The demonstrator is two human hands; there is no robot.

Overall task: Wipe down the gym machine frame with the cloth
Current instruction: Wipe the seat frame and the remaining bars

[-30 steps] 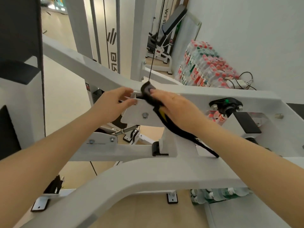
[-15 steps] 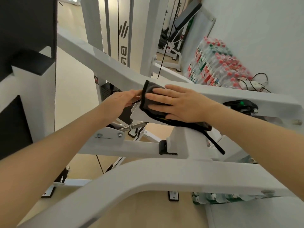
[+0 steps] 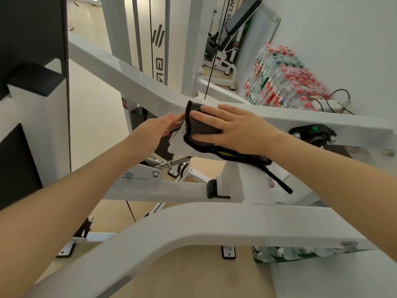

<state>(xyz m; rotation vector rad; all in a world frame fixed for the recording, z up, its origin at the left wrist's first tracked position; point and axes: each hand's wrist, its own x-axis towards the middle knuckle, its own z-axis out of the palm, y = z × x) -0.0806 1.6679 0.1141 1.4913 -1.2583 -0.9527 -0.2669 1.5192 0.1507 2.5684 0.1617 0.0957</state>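
A dark grey cloth (image 3: 200, 125) with black trim lies over a white plate of the gym machine frame (image 3: 214, 224), where two white beams meet. My right hand (image 3: 234, 127) presses flat on the cloth with straight fingers. A black strap of the cloth hangs down to the right of the plate. My left hand (image 3: 156, 131) reaches in from the left, and its fingertips touch the plate's left edge beside the cloth.
Stacked packs of water bottles (image 3: 281, 82) stand against the white wall at the right, with a power strip and cables (image 3: 330, 102) beside them. A black cable (image 3: 217, 46) runs down to the beam. An incline bench (image 3: 234, 29) stands farther back. Black pads (image 3: 32, 39) rise at the left.
My right hand went from gripping the bunched cloth to pressing it flat on the plate, fingers spread. The view has come closer and shifted right; my left hand stays at the plate's left edge.
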